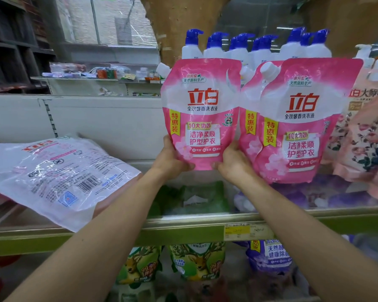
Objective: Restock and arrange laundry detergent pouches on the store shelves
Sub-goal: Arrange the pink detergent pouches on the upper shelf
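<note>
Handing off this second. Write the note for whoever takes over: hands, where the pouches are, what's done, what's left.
Left hand and right hand: each grips a bottom corner of the held pink pouch, which is upright with its front facing out.
Standing pink pouches are on the upper shelf just to its right. A flat pouch lies back-up at the left.
Done: a row of pink pouches is started.
Left: probably set the held pink pouch beside the row, then stand the flat pouch.

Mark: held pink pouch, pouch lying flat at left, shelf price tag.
held pink pouch (202, 118), head view, front label.
flat pouch (59, 171), head view, printed back.
price tag (238, 230), head view, yellow part.
</note>
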{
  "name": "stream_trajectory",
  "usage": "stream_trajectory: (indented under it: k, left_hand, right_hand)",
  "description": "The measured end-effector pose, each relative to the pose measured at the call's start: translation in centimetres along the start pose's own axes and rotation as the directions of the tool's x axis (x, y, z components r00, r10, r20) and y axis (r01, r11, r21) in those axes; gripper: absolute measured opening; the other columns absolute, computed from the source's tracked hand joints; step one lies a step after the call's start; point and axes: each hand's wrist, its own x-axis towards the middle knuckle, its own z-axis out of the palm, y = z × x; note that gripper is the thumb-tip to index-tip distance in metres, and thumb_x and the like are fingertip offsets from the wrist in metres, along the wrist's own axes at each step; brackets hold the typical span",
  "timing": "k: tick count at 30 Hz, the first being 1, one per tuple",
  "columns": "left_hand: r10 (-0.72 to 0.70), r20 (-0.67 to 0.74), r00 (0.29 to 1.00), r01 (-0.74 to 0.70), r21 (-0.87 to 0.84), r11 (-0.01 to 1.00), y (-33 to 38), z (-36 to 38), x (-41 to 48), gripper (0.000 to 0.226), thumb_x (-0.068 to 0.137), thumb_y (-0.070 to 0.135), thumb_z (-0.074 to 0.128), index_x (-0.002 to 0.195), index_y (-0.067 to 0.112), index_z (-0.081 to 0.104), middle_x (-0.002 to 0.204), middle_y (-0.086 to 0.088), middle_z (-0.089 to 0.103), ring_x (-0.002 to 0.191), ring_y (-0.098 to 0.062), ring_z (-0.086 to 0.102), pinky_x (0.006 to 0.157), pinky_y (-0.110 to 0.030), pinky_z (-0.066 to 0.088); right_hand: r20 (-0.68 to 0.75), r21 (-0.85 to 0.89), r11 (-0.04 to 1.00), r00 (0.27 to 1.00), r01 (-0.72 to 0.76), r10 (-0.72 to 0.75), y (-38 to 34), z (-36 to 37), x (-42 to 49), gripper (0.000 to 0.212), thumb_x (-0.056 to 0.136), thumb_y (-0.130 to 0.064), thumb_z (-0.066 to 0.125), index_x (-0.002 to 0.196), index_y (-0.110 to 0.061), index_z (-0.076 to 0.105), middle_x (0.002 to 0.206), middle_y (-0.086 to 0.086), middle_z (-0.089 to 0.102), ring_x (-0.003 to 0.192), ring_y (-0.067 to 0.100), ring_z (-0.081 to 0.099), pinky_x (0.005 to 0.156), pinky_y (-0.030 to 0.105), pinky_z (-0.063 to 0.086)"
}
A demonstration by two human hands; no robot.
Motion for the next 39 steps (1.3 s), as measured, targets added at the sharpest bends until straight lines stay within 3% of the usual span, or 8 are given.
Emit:
stream_trajectory:
  k: [6,14,19,22,25,29,34,39]
  left_hand:
    - [0.025,-0.012,1.000,-0.024,0.021,0.999,-0.1,0.1,-0.2,0.087,0.083,0.001,0.079,0.145,0.022,0.021,0.128,0.006,0.052,0.123,-0.019,0.055,0.096,-0.039,0.052]
    - [0.031,-0.037,0.999,-0.029,0.049,0.998,-0.2,0.0,-0.7,0.087,0.081,0.004,0.082,0.143,0.021,0.024,0.139,0.000,0.055,0.128,-0.025,0.057,0.101,-0.046,0.052]
    - [0.034,-0.041,0.999,-0.032,0.037,0.999,-0.2,0.1,-0.7,0.091,0.079,0.005,0.084,0.144,0.022,0.022,0.138,-0.002,0.054,0.127,-0.024,0.057,0.103,-0.048,0.051]
    - [0.040,-0.036,0.999,-0.040,-0.008,0.999,0.1,0.1,-0.8,0.075,0.089,0.005,0.073,0.142,0.021,0.022,0.132,0.001,0.052,0.120,-0.020,0.057,0.100,-0.042,0.052]
    - [0.021,-0.086,0.996,-0.031,-0.115,0.993,0.3,0.0,-0.9,0.063,0.098,0.008,0.062,0.146,0.020,0.023,0.126,0.004,0.053,0.113,-0.017,0.058,0.099,-0.044,0.053]
    - [0.060,-0.171,0.983,-0.069,-0.051,0.996,0.4,-0.1,-1.3,0.062,0.098,0.015,0.064,0.146,0.021,0.025,0.128,0.000,0.056,0.117,-0.020,0.061,0.097,-0.043,0.055]
    - [0.082,-0.227,0.970,-0.065,0.080,0.995,0.6,-0.1,-2.6,0.073,0.093,0.020,0.070,0.148,0.028,0.023,0.137,-0.007,0.053,0.124,-0.023,0.059,0.100,-0.051,0.055]
    - [0.106,-0.247,0.963,-0.060,0.186,0.981,1.1,-0.2,-4.5,0.077,0.095,0.032,0.069,0.153,0.023,0.020,0.146,-0.010,0.042,0.133,-0.026,0.049,0.107,-0.051,0.050]
  right_hand:
    - [-0.010,0.044,0.999,1.000,0.017,-0.017,0.5,0.3,0.2,0.080,0.094,-0.025,0.069,0.150,-0.004,0.017,0.140,0.013,0.056,0.124,0.034,0.059,0.101,0.043,0.050]
    - [-0.055,-0.118,0.992,0.997,0.053,-0.060,0.5,0.4,-0.4,0.071,0.096,-0.024,0.066,0.146,0.004,0.024,0.138,0.021,0.054,0.120,0.039,0.059,0.095,0.042,0.050]
    - [-0.141,-0.201,0.974,0.981,0.100,-0.130,0.8,0.3,-1.0,0.067,0.096,-0.019,0.064,0.143,0.007,0.024,0.128,0.025,0.058,0.108,0.041,0.064,0.084,0.041,0.053]
    - [-0.187,-0.237,0.960,0.963,0.148,-0.194,0.9,0.3,-1.5,0.060,0.096,-0.018,0.063,0.140,0.006,0.028,0.120,0.022,0.062,0.099,0.039,0.067,0.071,0.036,0.050]
    - [-0.217,-0.260,0.941,0.937,0.216,-0.274,0.8,0.2,-1.9,0.039,0.097,-0.014,0.059,0.126,0.001,0.038,0.108,0.019,0.066,0.089,0.038,0.069,0.063,0.032,0.044]
    - [-0.206,-0.276,0.922,0.921,0.270,-0.332,0.3,-0.1,-2.3,0.022,0.101,-0.017,0.051,0.117,-0.004,0.044,0.096,0.013,0.069,0.079,0.034,0.069,0.059,0.033,0.046]
    - [-0.123,-0.226,0.885,0.890,0.406,-0.440,-0.1,-0.2,-2.7,0.019,0.101,-0.021,0.051,0.117,-0.011,0.051,0.093,0.006,0.069,0.074,0.026,0.066,0.064,0.034,0.054]
    - [-0.057,-0.156,0.845,0.850,0.511,-0.524,-0.7,-0.5,-3.4,0.017,0.099,-0.019,0.055,0.116,-0.016,0.056,0.103,0.005,0.072,0.091,0.024,0.070,0.080,0.040,0.059]
